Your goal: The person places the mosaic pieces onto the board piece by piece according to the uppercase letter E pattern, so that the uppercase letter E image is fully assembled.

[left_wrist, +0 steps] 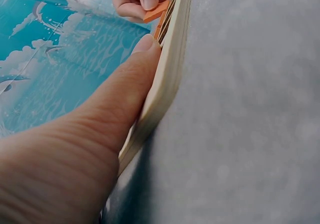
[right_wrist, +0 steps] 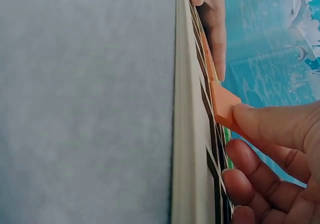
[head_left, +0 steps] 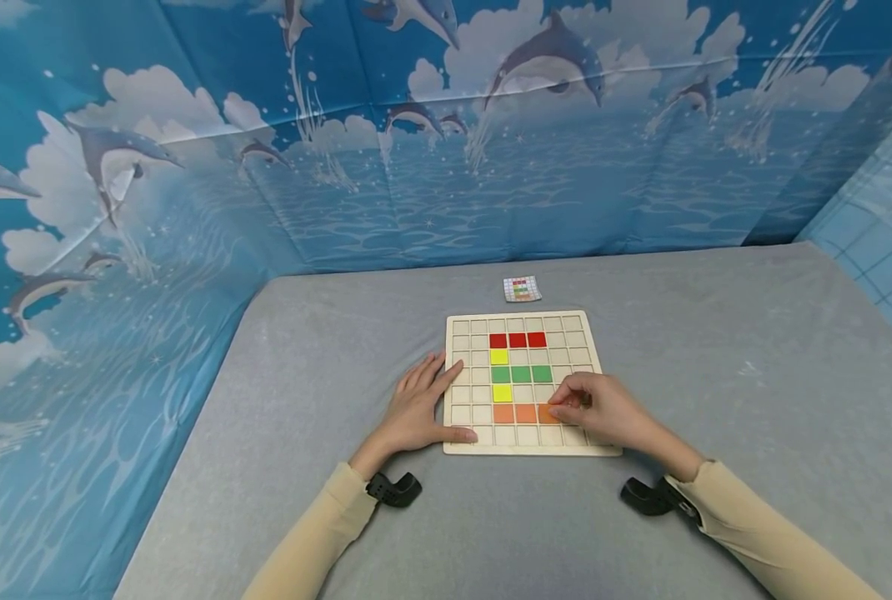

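A pale wooden grid board (head_left: 517,436) lies on the cloth-covered table. Spread along its left side, my left hand (head_left: 408,410) rests with fingers straight and the thumb over the front left corner. Between thumb and fingers, my right hand (head_left: 603,407) pinches an orange square tile (right_wrist: 226,103). The tile is tilted, its lower edge right at the grid, beside two flat orange tiles (head_left: 525,413). Further up the board are a yellow tile (head_left: 502,392), a row of green tiles (head_left: 521,374), another yellow tile (head_left: 498,357) and a row of red tiles (head_left: 517,340).
Behind the board lies a small card (head_left: 522,289) printed with a coloured grid pattern. Grey cloth (head_left: 326,367) covers the table, and a blue dolphin-print curtain (head_left: 416,200) hangs along its back and left sides. Each wrist wears a black device (head_left: 397,490).
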Tool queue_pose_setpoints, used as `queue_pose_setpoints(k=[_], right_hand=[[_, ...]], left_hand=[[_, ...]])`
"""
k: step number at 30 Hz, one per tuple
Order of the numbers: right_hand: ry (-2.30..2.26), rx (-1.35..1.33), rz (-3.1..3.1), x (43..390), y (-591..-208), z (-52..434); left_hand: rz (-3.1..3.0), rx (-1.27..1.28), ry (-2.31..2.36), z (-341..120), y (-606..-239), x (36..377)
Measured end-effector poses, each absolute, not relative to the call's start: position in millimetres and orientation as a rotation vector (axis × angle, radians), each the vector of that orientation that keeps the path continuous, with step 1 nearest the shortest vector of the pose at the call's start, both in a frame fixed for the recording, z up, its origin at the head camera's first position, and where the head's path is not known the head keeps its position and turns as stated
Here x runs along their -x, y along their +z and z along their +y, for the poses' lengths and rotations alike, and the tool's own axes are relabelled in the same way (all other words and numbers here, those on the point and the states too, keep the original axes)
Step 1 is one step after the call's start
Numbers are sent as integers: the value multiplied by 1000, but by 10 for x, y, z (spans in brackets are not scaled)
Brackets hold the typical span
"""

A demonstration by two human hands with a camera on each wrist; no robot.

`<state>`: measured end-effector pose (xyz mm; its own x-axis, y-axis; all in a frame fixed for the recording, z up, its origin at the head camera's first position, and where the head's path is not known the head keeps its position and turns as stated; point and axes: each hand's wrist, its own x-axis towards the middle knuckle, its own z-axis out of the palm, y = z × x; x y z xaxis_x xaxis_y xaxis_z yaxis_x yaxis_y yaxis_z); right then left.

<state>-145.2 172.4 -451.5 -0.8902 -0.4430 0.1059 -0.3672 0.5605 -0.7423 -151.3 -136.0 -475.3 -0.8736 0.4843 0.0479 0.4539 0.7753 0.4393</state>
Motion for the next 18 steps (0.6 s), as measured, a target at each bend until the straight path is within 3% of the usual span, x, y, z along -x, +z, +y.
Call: queue_pose_setpoints(k=[8, 18], right_hand=[[-1126, 803, 2846, 1423, -4532, 1711], [-1086, 749, 2834, 1408, -4520, 1699]], left_hand=[[2894, -750, 671, -1354, -4768, 1520], [2899, -760, 671, -1353, -4766, 1519]])
